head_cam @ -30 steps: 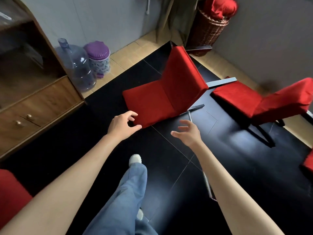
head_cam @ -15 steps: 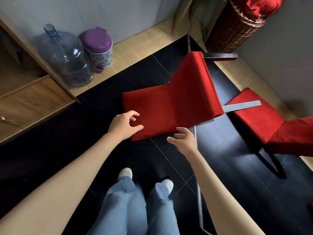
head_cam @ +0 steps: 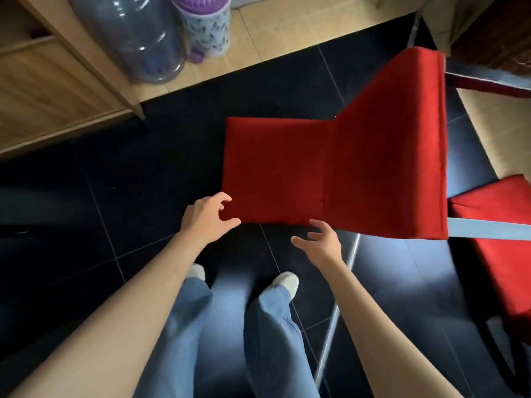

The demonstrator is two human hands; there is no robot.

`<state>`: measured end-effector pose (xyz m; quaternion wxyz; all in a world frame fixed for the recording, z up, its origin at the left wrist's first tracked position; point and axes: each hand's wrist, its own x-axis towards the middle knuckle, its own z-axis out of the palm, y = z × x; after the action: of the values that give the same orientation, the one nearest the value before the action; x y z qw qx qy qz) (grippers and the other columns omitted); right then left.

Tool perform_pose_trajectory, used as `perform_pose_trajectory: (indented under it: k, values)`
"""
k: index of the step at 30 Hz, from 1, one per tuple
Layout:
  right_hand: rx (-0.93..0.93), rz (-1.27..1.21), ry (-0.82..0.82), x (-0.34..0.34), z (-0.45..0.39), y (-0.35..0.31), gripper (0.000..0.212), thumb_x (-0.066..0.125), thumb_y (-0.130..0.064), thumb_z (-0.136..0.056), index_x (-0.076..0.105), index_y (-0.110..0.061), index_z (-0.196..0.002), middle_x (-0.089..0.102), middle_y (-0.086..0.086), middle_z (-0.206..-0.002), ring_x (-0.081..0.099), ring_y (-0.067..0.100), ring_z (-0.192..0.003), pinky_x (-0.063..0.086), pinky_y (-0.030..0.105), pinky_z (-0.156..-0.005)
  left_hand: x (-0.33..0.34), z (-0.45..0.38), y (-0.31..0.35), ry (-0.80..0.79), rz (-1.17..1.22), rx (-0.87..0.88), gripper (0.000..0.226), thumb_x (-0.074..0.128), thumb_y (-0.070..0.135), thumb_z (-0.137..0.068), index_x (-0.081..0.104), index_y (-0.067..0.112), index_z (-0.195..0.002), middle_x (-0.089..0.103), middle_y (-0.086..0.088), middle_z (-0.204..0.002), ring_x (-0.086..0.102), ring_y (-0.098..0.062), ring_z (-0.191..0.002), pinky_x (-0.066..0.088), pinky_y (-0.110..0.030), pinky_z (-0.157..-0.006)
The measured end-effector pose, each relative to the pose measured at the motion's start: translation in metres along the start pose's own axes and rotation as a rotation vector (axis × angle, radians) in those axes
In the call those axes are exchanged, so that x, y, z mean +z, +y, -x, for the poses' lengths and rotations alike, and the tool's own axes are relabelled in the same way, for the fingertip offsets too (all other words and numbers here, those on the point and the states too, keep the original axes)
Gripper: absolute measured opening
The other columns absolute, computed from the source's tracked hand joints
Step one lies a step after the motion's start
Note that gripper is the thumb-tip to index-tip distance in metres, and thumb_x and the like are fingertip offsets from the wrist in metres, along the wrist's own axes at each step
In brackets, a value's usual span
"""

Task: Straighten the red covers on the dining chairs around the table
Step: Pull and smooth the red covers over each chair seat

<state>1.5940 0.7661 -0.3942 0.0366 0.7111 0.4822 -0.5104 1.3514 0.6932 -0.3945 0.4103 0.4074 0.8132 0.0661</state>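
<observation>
The fingers (head_cam: 222, 198) of the left hand (head_cam: 205, 218) are spread and curled, touching the near corner of the red cover (head_cam: 275, 170) without pinching it. The right hand (head_cam: 321, 242) is also open, just below the seat's front edge. The cover lies at about one o'clock from both hands, its long axis from nine to three; the left hand is nearer.

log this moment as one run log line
phase: reaching | left hand: open, at seat cover front corner | right hand: open, just below seat edge | grasp: none yet
</observation>
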Motion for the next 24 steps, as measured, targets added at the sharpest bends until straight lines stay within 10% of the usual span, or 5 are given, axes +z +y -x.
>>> perform_pose_trajectory:
  k: [4,12,24]
  values:
    - [0.029,0.007,-0.015,0.008,-0.059,0.028,0.07,0.08,-0.031,-0.078,0.046,-0.025,-0.138,0.058,0.006,-0.13,0.055,0.006,-0.077,0.041,0.019,-0.064,0.059,-0.026,-0.01,0.021,0.048,-0.118,0.055,0.072,0.043,-0.082,0.052,0.027,-0.131,0.062,-0.002,-0.123,0.059,-0.023,-0.11,0.047,-0.039,-0.092]
    - [0.068,-0.009,-0.007,0.058,-0.163,0.08,0.078,0.078,-0.032,-0.08,0.037,-0.024,-0.146,0.05,0.011,-0.139,0.05,0.026,-0.125,0.044,0.037,-0.103,0.163,-0.091,-0.048,0.04,0.173,-0.287,0.059,0.072,0.044,-0.08,0.049,0.03,-0.132,0.055,-0.004,-0.128,0.052,-0.024,-0.12,0.043,-0.038,-0.094]
    - [0.073,-0.007,0.152,0.128,-0.258,0.133,0.079,0.073,-0.033,-0.084,0.03,-0.018,-0.149,0.045,0.013,-0.143,0.045,0.03,-0.13,0.04,0.036,-0.101,0.284,-0.175,-0.083,0.086,0.366,-0.49,0.084,0.072,0.046,-0.081,0.025,0.03,-0.148,0.04,-0.012,-0.14,0.051,-0.03,-0.119,0.048,-0.043,-0.093]
